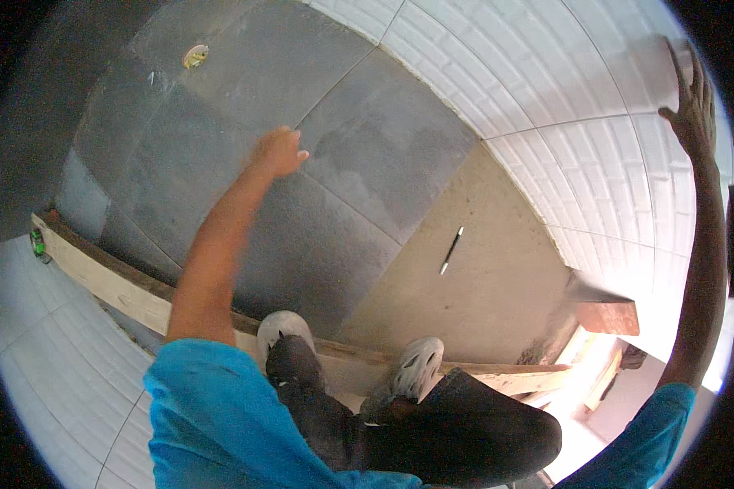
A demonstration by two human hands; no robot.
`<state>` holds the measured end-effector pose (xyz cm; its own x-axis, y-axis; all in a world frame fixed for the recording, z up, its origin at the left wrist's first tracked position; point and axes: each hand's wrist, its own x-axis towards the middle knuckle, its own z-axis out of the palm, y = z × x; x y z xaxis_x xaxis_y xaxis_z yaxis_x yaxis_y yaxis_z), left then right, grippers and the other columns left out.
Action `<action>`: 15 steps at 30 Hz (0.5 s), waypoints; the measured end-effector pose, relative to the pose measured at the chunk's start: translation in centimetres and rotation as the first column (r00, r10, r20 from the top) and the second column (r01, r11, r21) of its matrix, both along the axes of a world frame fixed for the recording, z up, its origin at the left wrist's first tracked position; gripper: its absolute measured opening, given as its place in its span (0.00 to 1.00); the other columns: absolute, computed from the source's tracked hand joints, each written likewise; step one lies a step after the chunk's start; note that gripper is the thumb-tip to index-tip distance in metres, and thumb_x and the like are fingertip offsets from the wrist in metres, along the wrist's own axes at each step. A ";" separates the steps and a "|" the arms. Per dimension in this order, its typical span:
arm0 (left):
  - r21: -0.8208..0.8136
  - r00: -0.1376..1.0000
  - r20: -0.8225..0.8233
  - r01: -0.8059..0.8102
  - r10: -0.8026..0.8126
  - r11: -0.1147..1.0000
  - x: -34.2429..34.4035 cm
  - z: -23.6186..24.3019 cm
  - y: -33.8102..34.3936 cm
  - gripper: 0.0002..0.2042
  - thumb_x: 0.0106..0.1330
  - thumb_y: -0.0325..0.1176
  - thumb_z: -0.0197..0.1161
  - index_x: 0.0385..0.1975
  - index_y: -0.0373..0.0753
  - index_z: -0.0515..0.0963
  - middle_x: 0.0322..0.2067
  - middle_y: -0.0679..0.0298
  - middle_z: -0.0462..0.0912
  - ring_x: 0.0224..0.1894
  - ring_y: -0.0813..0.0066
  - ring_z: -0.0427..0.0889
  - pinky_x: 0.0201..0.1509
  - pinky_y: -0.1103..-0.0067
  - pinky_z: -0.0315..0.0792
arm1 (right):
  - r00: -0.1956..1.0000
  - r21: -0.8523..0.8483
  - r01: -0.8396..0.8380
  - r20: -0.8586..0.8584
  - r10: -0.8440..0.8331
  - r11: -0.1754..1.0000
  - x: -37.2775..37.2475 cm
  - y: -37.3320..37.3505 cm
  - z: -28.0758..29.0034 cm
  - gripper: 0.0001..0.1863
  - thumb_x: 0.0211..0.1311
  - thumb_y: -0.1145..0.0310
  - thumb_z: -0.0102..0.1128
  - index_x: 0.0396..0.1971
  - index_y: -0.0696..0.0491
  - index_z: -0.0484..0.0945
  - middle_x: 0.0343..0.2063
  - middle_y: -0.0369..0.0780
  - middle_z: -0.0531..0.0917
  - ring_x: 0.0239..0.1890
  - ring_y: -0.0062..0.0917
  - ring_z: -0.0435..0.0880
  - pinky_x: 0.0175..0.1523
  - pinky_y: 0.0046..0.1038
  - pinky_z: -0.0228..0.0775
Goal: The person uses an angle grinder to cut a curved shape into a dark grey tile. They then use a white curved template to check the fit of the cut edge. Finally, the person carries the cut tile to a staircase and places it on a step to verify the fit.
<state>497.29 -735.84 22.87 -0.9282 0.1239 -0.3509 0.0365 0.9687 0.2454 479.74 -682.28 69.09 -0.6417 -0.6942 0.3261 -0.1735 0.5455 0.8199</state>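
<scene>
My left hand (280, 152) hangs over the dark grey floor tiles (334, 98), near where their joints meet. Its fingers are curled into a loose fist with the thumb sticking out, and no object shows in it. Over on the right, my right hand (693, 118) is spread against the white wall tiles (583, 175), which have a brick-like relief. A black and white pen or marker (452, 250) lies on the bare tan screed (497, 236) between the grey tiles and the wall, apart from both hands.
A long wooden plank (98, 261) crosses below my shoes (420, 367). At its left end sits a small green and black item (38, 244). A round opening (195, 56) with something yellowish inside breaks the far tiles. A reddish block (612, 318) stands by the bright right corner.
</scene>
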 end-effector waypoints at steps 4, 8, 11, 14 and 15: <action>0.091 0.987 0.041 -0.156 0.153 0.984 -0.7 -3.0 1.7 0.30 0.67 0.44 0.64 0.64 0.35 0.67 0.63 0.48 0.70 0.65 0.50 0.70 0.67 0.61 0.66 | 0.965 0.258 0.263 -0.078 -0.252 0.930 0.2 -1.6 -0.5 0.76 0.28 0.62 0.84 0.76 0.31 0.36 0.77 0.42 0.38 0.77 0.44 0.42 0.75 0.49 0.48; 0.110 0.969 -0.061 -0.231 0.239 0.967 -3.0 -4.5 2.5 0.31 0.66 0.43 0.65 0.65 0.34 0.66 0.62 0.50 0.70 0.65 0.51 0.69 0.67 0.62 0.66 | 0.607 0.330 0.791 -0.321 -0.727 0.515 0.1 -6.2 -2.1 0.79 0.27 0.65 0.85 0.76 0.32 0.32 0.77 0.45 0.35 0.76 0.51 0.40 0.73 0.58 0.43; 0.184 0.957 -0.020 -0.281 0.290 0.942 -5.0 -5.2 3.9 0.29 0.66 0.42 0.65 0.62 0.34 0.68 0.61 0.50 0.69 0.64 0.52 0.69 0.66 0.63 0.68 | 0.742 0.292 0.670 -0.243 -0.625 0.682 -0.3 -3.7 -1.3 0.79 0.26 0.66 0.85 0.76 0.34 0.32 0.76 0.49 0.35 0.76 0.54 0.37 0.72 0.62 0.40; 0.188 0.948 -0.030 -0.305 0.316 0.934 -6.6 -7.0 4.1 0.25 0.66 0.40 0.66 0.57 0.33 0.71 0.58 0.49 0.72 0.62 0.51 0.70 0.64 0.64 0.69 | 0.918 0.214 0.397 -0.106 -0.383 0.892 -0.7 -2.4 -1.6 0.80 0.23 0.69 0.85 0.76 0.36 0.34 0.75 0.54 0.36 0.76 0.58 0.37 0.71 0.65 0.38; 0.175 0.942 -0.075 -0.309 0.326 0.935 -6.7 -8.6 4.0 0.23 0.65 0.39 0.66 0.56 0.33 0.72 0.56 0.48 0.72 0.61 0.51 0.71 0.63 0.65 0.70 | 0.904 0.216 0.427 -0.107 -0.413 0.878 -1.1 -2.5 -1.7 0.79 0.23 0.69 0.85 0.76 0.37 0.34 0.75 0.55 0.36 0.75 0.59 0.37 0.70 0.66 0.39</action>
